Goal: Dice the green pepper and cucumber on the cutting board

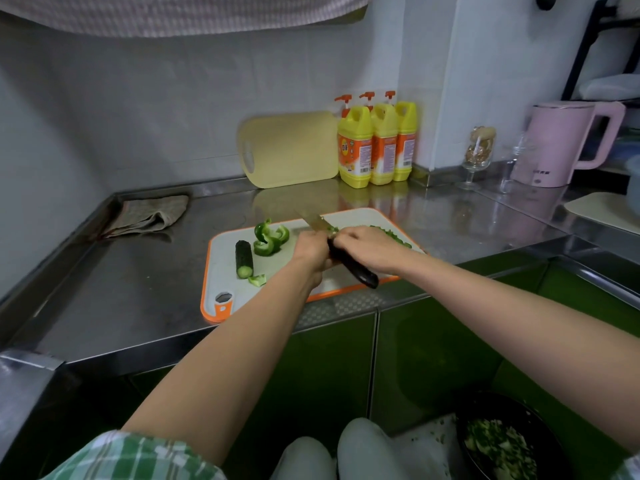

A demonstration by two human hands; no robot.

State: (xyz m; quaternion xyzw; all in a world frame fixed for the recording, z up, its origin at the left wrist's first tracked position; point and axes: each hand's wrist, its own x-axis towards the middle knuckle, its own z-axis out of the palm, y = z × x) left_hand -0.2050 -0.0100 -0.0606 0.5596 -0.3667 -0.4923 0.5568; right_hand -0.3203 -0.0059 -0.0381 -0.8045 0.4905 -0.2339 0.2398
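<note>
On the cutting board [225,268], the right hand [369,249] curls its fingers tight round the knife [360,274]. The left hand [311,249] sits by the blade, its fingers hidden. The cucumber [244,259] and pepper pieces [270,240] lie left of it, apart

Along the back edge of the stainless-steel counter [138,306] we see a pale yellow plastic chopping board [291,148] leaning on the tiled wall, with three yellow pump bottles with orange labels [382,143] just beside it on the right. A crumpled grey-brown cloth [149,216] lies in the back left corner. Toward the right end stand a stemmed glass holding brownish bits [479,150] and, near it, a pink electric kettle [561,143]. Glossy green cabinet doors [433,358] run under the front edge; a striped towel [173,12] hangs overhead.
</note>
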